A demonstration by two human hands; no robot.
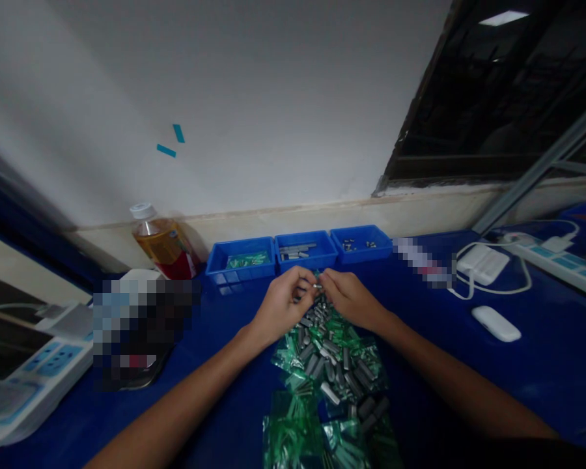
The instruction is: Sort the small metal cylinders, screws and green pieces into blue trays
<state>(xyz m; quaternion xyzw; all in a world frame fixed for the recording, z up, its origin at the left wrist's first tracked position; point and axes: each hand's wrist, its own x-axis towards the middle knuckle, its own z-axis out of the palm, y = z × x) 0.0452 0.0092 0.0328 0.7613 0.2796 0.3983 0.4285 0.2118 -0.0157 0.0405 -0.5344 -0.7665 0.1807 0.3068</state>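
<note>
My left hand [289, 296] and my right hand [348, 294] meet over the far end of a heap of parts. Between their fingertips is a small shiny metal piece [317, 286], too small to name more exactly. The left thumb and fingers pinch it; the right fingers are closed right beside it, and what they hold is hidden. Below lie many grey metal pieces [329, 352], mixed with green plastic bags [293, 430] that contain slim parts.
Three blue bins stand along the wall: one with green packets [249, 260], one with grey bars [297, 251], one with small metal bits [349, 245]. A bottle [163, 241] and power strip [43, 365] are left; a white case [496, 324] and cables lie right.
</note>
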